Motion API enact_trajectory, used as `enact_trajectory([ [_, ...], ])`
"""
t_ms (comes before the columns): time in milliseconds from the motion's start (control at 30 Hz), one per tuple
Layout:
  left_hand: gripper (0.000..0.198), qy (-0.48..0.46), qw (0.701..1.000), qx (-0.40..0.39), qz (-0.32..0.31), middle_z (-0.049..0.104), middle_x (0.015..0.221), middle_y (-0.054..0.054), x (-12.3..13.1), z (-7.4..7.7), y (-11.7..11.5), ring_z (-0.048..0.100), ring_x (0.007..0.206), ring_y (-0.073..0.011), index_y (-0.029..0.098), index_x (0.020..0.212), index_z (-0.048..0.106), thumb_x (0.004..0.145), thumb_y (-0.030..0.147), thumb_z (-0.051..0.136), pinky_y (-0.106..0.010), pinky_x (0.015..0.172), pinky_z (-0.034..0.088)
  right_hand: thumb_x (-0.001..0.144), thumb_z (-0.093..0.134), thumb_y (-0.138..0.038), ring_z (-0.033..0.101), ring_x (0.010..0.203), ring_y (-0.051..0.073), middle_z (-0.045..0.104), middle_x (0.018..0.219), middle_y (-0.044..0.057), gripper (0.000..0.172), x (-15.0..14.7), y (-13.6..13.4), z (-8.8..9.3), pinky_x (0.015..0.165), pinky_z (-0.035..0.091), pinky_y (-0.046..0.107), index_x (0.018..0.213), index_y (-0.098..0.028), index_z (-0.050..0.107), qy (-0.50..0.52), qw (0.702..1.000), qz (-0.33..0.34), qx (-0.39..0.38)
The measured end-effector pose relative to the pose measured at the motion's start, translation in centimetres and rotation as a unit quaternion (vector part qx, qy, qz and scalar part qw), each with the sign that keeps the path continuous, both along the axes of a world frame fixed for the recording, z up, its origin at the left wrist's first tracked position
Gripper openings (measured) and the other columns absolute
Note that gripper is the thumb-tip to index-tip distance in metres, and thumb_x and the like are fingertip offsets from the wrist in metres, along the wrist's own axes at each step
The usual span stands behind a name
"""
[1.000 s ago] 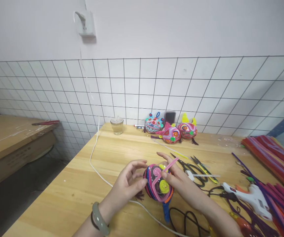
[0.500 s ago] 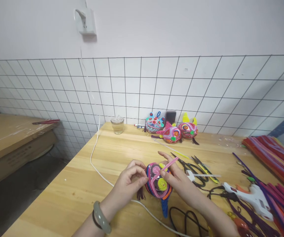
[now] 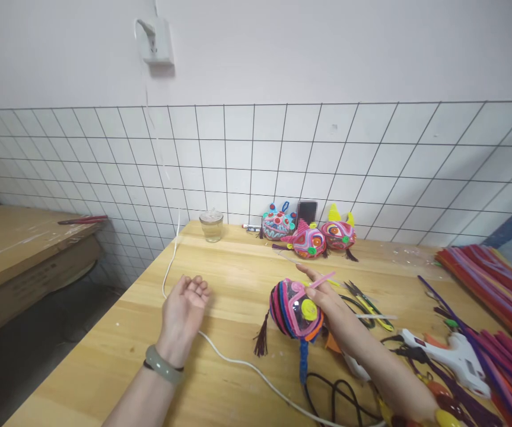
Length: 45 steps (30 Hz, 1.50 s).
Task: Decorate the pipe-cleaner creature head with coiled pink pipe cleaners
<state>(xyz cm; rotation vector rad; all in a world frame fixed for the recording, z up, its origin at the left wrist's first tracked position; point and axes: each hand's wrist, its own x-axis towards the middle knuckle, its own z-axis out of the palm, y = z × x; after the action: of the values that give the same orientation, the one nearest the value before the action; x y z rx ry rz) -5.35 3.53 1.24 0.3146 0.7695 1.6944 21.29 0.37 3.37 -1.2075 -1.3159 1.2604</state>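
My right hand grips a round ornament wound with coloured pipe cleaners, just above the table. The ornament has a yellow coil on a clear dark-looking face, a dark tassel on its left and a blue stem at the bottom. A loose pink pipe-cleaner end sticks out by my right fingers. Off to the left, my left hand is raised palm up, fingers loosely curled, with nothing in it. Under my right forearm, a white and orange tool is partly hidden.
Three finished-looking ornaments sit by the tiled wall, near a glass. To the right lie scissors, a yellow-handled cutter, a white glue gun and bundled pipe cleaners. A white cable crosses the table.
My left hand has let go of the ornament and swung left, turning palm up. My right hand has lifted and turned the ornament slightly to the right.
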Motion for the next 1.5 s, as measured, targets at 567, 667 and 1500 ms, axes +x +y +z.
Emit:
enact_trajectory([
  [567, 0.026, 0.522, 0.818, 0.185, -0.158, 0.053, 0.067, 0.000, 4.6, 0.6, -4.2, 0.049, 0.069, -0.0169, 0.019, 0.066, 0.055, 0.086, 0.034, 0.051, -0.031, 0.069, 0.037, 0.080, 0.053, -0.048, 0.058, 0.104, 0.028, 0.062, 0.110, 0.010, 0.069, -1.3, -0.8, -0.4, 0.092, 0.041, 0.043, 0.138, -0.019, 0.029, 0.023, 0.999, 0.034, -0.013],
  [667, 0.023, 0.634, 0.716, 0.233, -0.178, 0.050, 0.074, -0.001, 5.2, 0.5, -5.3, 0.047, 0.073, -0.0178, 0.020, 0.074, 0.048, 0.091, 0.033, 0.040, -0.032, 0.070, 0.035, 0.083, 0.050, -0.047, 0.046, 0.119, 0.026, 0.051, 0.127, 0.011, 0.070, -2.0, -1.4, -0.3, 0.101, 0.033, 0.042, 0.141, -0.017, 0.025, -0.044, 0.999, 0.015, 0.022],
  [1500, 0.076, 0.210, 0.912, 0.083, -0.343, 0.064, 0.110, -0.013, 4.6, 0.2, -3.7, 0.060, 0.102, -0.0254, 0.022, 0.134, 0.037, 0.069, 0.039, 0.073, -0.038, 0.086, 0.042, 0.080, 0.055, -0.046, 0.053, 0.109, 0.028, 0.062, 0.106, 0.007, 0.075, -2.4, -2.5, 0.4, 0.098, 0.036, 0.043, 0.144, -0.019, 0.026, -0.073, 0.995, 0.049, 0.043],
])
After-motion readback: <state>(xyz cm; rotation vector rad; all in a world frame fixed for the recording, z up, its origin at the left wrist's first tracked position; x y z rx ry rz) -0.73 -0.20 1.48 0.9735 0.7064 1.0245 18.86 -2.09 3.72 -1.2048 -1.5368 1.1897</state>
